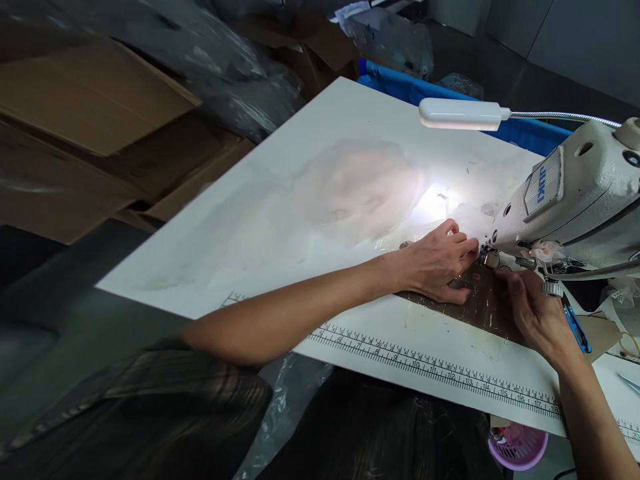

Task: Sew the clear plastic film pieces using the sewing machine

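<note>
My left hand [440,263] rests on the sewing machine's brown bed plate [487,313], just left of the presser foot [491,258]. Its fingers are bent and closed on sheer white fabric [465,217], whose edges are lost in the lamp's glare; the thumb points towards the front. To the right of the foot is my right hand [537,313], thumb and fingers pinched together near the needle area. What lies in that pinch is too small to make out. Above both hands juts the white head of the sewing machine [580,193].
A white lamp [463,114] on a bendable neck lights the white table [250,233]. A printed ruler [415,360] runs along its front edge. Blue thread snips [576,327] lie beside my right wrist. Cardboard boxes [90,100] stand left, a pink basket [520,448] below.
</note>
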The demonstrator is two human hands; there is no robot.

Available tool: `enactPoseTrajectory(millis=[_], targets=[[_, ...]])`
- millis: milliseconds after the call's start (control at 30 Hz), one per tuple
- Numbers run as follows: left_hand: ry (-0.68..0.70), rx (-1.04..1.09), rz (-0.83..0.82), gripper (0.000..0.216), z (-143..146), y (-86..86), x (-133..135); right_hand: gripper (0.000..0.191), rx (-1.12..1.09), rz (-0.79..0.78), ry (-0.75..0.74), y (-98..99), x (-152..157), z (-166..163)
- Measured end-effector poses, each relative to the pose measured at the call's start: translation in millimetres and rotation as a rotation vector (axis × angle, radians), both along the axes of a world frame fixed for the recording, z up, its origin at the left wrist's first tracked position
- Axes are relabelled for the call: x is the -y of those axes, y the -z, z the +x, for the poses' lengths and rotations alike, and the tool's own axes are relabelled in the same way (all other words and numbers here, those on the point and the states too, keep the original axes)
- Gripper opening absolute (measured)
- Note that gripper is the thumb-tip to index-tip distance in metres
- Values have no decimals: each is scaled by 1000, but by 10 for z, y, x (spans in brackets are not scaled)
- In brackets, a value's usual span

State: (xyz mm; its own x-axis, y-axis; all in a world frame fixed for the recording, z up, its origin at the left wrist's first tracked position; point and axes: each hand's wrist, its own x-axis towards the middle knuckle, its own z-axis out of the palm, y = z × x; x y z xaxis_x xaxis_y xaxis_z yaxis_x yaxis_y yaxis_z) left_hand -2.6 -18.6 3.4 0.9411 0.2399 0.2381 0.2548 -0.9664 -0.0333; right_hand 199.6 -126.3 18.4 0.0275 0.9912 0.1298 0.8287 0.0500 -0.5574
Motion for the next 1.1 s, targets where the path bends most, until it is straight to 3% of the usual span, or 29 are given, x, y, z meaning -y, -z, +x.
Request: enactPoseTrajectory(millis=[100,233,533,733,800,900,1000,1100], targets=[[-22,-2,1,56,2,5,10,62,-56,-118,110,-2,-53,60],[-46,-17,-3,58,5,13,27,53,-108,-108,110,29,51,95],[-117,56,-70,44,36,112,24,27,73,337,-28,345,531,27],[-427,123,-120,48,113,169,-2,24,10,390,-85,427,517,54],[-395,52,-145,47,161,136,-115,24,9,391,-84,443,517,65],[-209,-48,-190,45,240,36,-390,24,14,391,-86,484,534,82],[-66,-73,-352,38,270,-76,-678,24,14,395,-94,513,544,94],[-102,22,-543,38,180,-167,-855,24,25,412,-113,520,537,98]])
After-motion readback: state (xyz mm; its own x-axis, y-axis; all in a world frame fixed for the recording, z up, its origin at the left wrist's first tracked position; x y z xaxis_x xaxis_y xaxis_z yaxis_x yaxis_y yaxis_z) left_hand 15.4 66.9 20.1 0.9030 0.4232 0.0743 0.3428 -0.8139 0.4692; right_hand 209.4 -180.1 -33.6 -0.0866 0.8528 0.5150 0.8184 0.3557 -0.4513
